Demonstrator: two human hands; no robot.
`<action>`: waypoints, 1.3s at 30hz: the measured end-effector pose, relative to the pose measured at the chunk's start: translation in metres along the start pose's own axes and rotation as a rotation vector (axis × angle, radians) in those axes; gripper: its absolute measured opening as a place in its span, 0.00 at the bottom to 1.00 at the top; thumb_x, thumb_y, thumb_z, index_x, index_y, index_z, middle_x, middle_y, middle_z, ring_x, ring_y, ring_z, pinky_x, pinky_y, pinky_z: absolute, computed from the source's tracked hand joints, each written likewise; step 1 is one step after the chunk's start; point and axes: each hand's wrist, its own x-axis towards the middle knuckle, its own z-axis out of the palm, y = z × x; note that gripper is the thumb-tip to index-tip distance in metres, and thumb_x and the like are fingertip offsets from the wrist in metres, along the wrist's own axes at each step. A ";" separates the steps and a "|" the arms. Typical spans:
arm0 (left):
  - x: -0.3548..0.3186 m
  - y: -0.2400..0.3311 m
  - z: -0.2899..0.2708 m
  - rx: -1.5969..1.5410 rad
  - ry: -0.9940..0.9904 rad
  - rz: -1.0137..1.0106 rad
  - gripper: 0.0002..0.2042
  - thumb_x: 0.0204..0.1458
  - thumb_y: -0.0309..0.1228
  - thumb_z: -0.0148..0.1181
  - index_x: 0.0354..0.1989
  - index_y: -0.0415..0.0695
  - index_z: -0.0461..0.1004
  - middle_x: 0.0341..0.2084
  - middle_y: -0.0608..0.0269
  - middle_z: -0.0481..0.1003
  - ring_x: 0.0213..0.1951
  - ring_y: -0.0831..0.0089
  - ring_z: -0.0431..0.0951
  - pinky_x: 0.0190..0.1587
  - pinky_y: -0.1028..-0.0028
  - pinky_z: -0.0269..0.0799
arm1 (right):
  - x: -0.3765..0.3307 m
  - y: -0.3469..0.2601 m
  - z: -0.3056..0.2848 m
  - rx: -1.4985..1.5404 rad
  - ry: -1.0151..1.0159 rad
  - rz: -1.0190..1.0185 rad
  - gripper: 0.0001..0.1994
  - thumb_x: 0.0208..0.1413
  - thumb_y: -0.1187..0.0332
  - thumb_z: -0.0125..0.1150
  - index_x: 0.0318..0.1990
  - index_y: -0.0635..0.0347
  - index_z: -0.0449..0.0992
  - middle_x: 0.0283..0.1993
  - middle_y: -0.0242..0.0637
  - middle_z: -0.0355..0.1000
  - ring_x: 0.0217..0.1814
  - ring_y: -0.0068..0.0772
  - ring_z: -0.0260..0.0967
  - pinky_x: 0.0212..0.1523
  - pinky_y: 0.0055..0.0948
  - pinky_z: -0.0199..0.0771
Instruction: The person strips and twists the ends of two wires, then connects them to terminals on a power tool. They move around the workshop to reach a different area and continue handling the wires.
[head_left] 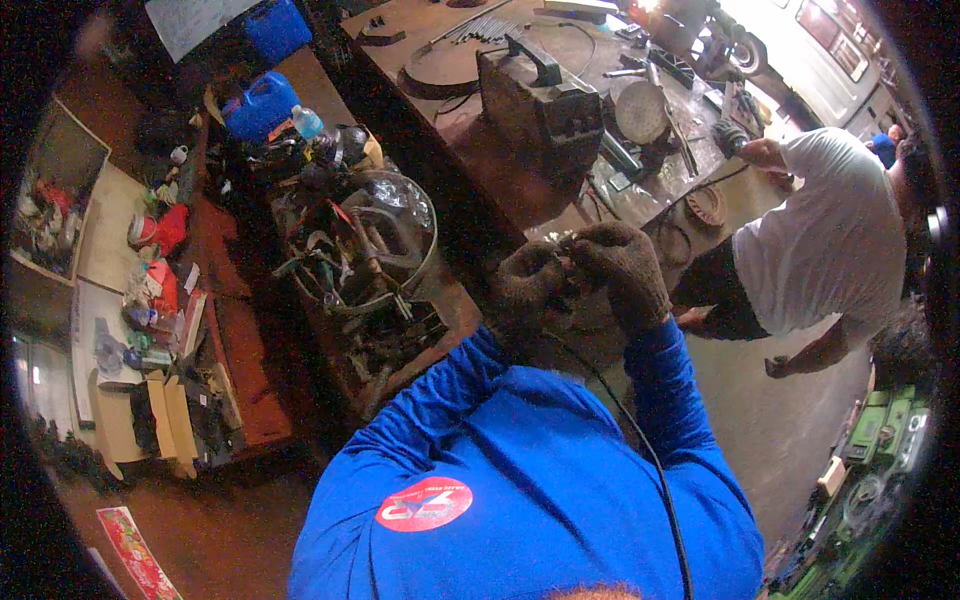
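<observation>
Pale bit sat betw. L hand & R hand, up at the fingertips. R pinched it; L curled alongside, couldn't tell if clamped (dim & v. small).

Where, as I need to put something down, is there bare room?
Floor between the blue right sleeve and the green machine; also a small patch of bench between the curved strip and dark box. Crowded: the heaped round tub and the bench around the disc.
</observation>
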 end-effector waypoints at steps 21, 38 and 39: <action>0.024 0.021 0.008 -0.199 0.286 -0.011 0.10 0.65 0.25 0.58 0.53 0.41 0.78 0.45 0.60 0.79 0.48 0.69 0.80 0.51 0.71 0.78 | -0.015 0.053 0.052 0.201 0.276 -0.264 0.12 0.61 0.76 0.66 0.52 0.68 0.80 0.49 0.42 0.82 0.50 0.32 0.79 0.53 0.32 0.80; 0.038 0.001 0.007 0.097 0.284 0.316 0.07 0.62 0.23 0.62 0.48 0.41 0.79 0.41 0.63 0.81 0.44 0.73 0.81 0.50 0.73 0.77 | 0.003 0.103 0.075 -0.063 0.464 -0.447 0.11 0.61 0.71 0.67 0.50 0.61 0.80 0.48 0.42 0.80 0.49 0.39 0.79 0.49 0.36 0.78; 0.039 0.000 0.001 0.113 0.233 0.296 0.06 0.63 0.24 0.63 0.47 0.41 0.80 0.40 0.63 0.82 0.43 0.73 0.81 0.50 0.73 0.78 | 0.003 0.106 0.075 -0.158 0.519 -0.529 0.11 0.61 0.70 0.67 0.50 0.61 0.80 0.47 0.43 0.80 0.48 0.41 0.79 0.49 0.37 0.78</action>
